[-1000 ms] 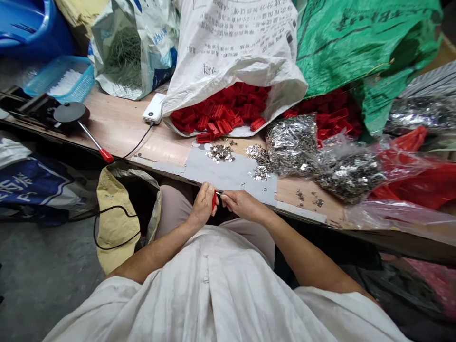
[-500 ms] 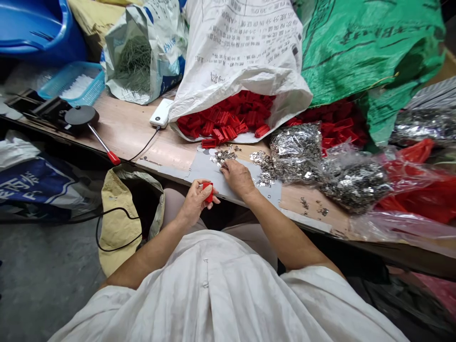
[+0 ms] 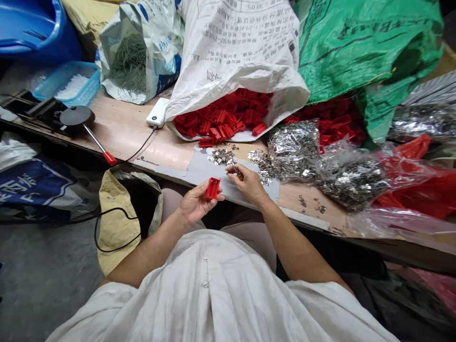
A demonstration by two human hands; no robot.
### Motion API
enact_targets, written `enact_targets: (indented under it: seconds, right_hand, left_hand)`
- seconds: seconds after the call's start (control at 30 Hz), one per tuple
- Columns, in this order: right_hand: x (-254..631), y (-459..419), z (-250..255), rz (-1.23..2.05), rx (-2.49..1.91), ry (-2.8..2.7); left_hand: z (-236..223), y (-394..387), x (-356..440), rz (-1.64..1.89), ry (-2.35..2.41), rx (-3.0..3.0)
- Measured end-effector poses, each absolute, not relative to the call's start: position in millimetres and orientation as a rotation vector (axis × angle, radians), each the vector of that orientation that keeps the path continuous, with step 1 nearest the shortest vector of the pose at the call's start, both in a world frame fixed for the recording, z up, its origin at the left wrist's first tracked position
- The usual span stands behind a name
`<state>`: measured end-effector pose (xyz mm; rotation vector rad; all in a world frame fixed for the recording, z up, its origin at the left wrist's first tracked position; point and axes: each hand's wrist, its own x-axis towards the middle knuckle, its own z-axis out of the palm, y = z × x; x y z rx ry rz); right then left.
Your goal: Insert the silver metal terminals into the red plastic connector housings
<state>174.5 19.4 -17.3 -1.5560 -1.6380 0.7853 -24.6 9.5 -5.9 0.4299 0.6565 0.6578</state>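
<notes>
My left hand (image 3: 195, 203) grips a small red plastic housing (image 3: 213, 188), its hollow ribbed side turned up, just off the bench's front edge. Close to its right, my right hand (image 3: 251, 184) is closed around a small tool with an amber handle (image 3: 240, 176) and a thin metal shaft, which looks like a screwdriver. Whether the fingertips also pinch a metal piece is too small to tell. Behind the hands, small shiny metal clips (image 3: 223, 156) lie heaped on a grey sheet (image 3: 199, 167). A second pile of clips (image 3: 261, 161) sits to the right.
A white sack (image 3: 245, 42) spills red housings (image 3: 224, 118) at the back. Plastic bags of metal pieces (image 3: 295, 147) stand right, near a green sack (image 3: 356, 52). Leftward are a lever press (image 3: 76, 121), a white power bank (image 3: 157, 112) with a cable, and an open yellow sack (image 3: 117, 228) below.
My right hand has drawn back from the clip pile, and the amber-handled tool now shows in it. My left hand has turned the red housing so its hollow side faces up.
</notes>
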Motion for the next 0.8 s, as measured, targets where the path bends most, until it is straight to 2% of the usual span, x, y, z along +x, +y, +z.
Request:
enact_targets:
  seconds: [0.2, 0.33, 0.47, 0.8]
  right_hand:
    - [189.0, 9.2, -20.3, 0.989, -1.524, -1.378]
    - [191.9, 7.5, -25.5, 1.04, -1.527, -1.268]
    - [193.3, 5.8, -29.2, 1.027, -1.564, -1.303]
    - [191.8, 2.3, -27.7, 0.871, -1.625, -1.471]
  left_hand:
    - [-21.4, 12.7, 0.0, 0.806, 1.184, 1.774]
    - [-34.0, 16.7, 13.8, 0.739, 1.221, 2.397]
    - [-41.0, 14.8, 21.6, 0.715, 1.209, 2.552]
    - [-47.8, 13.0, 24.1, 0.773, 1.262, 2.504]
